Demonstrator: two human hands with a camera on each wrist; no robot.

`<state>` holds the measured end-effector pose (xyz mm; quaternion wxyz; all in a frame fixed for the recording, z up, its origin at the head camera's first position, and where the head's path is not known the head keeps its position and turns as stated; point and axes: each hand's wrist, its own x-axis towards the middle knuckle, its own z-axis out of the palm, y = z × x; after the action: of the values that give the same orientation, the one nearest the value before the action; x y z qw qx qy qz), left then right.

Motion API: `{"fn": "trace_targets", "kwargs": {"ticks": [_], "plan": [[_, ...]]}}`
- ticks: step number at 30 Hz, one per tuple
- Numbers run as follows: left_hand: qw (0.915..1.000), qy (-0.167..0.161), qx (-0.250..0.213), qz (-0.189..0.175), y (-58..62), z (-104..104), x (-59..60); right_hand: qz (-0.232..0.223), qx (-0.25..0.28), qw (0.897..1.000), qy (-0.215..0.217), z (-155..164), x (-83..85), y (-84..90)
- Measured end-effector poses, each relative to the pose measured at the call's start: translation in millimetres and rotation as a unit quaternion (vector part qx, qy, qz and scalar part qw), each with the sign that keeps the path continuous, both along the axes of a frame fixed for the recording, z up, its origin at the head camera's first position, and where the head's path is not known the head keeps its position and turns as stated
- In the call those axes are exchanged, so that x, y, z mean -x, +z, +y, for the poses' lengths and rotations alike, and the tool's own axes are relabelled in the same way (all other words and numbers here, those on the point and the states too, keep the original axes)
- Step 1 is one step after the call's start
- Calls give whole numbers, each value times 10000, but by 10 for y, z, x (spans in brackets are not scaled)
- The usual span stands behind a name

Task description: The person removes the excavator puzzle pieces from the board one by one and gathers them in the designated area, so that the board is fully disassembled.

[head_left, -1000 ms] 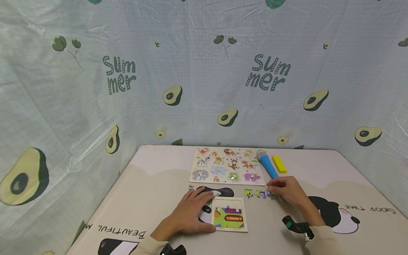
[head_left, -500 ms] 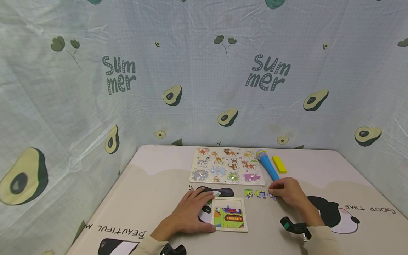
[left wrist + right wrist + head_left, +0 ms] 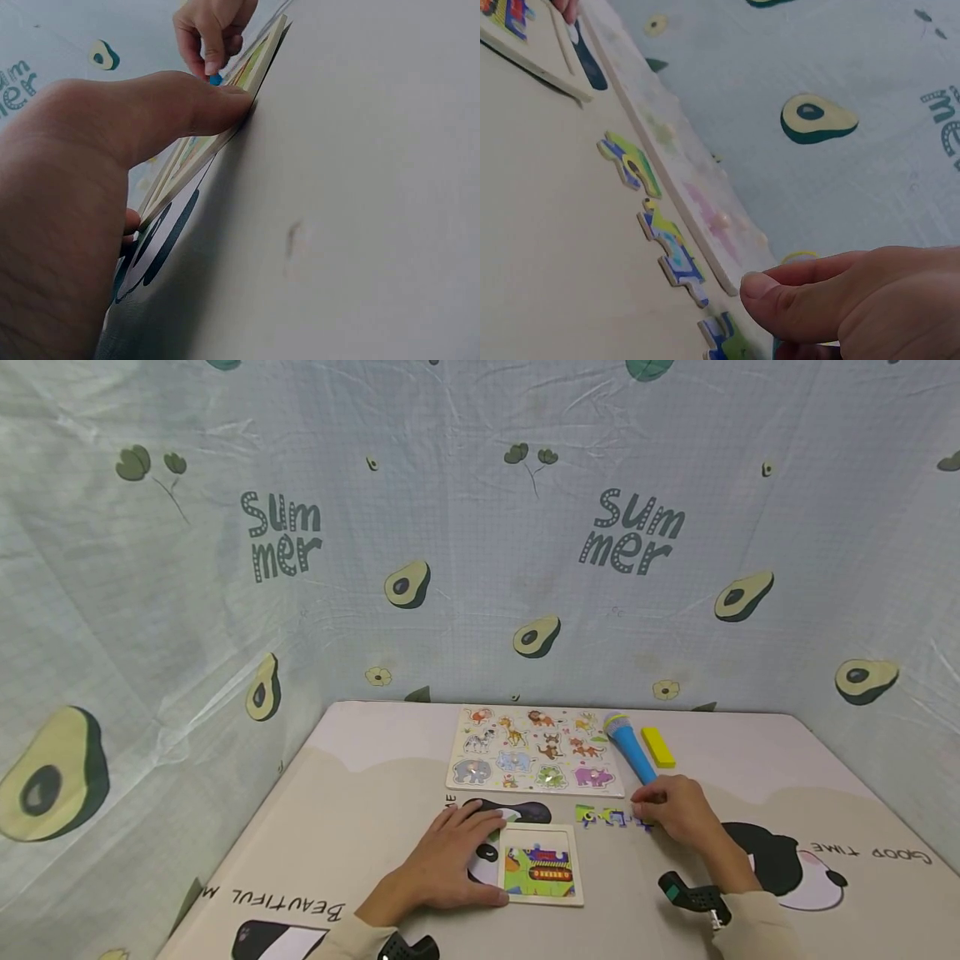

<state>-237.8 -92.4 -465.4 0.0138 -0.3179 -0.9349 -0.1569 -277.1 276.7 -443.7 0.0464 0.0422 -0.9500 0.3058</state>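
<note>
My left hand (image 3: 453, 860) holds a small wooden puzzle tray (image 3: 541, 902) at its left side, thumb at the near edge and fingers toward the far edge. Inside are joined pieces showing a red and yellow tracked vehicle (image 3: 550, 870) on green. In the left wrist view the thumb (image 3: 214, 105) presses against the rim. To the right, my right hand (image 3: 678, 814) has thumb and forefinger together at a green and blue puzzle piece (image 3: 724, 337), which the fingers partly cover. More loose pieces (image 3: 671, 244) lie in a row beside it.
Behind the loose pieces lies an animal knob-puzzle board (image 3: 534, 752). A blue toy microphone (image 3: 632, 750) rests beside the board, close to the right hand. Farther right is a yellow block (image 3: 657, 747). A printed curtain (image 3: 465, 635) surrounds the table's back and sides.
The right hand has shifted very slightly, and the puzzle piece at its fingertips has turned and moved a little right. My left hand and the tray stay still.
</note>
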Motion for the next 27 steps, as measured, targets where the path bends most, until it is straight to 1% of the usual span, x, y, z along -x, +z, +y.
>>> {"fn": "trace_targets", "kwargs": {"ticks": [3,8,14,20,27], "plan": [[10000,7,5,-20,4,3,-1,124,34,9999,75,-63,-7,60],[10000,27,16,-45,15,3,-2,332,217,9981,467,-284,-58,190],[10000,18,11,-23,18,6,-2,282,398,9940,983,-652,-163,298],[10000,32,13,-50,33,8,-15,-12,465,9878,1489,-1005,-250,279],[10000,17,-1,-41,31,8,-18,-419,197,9772,2070,-1276,-307,181]]}}
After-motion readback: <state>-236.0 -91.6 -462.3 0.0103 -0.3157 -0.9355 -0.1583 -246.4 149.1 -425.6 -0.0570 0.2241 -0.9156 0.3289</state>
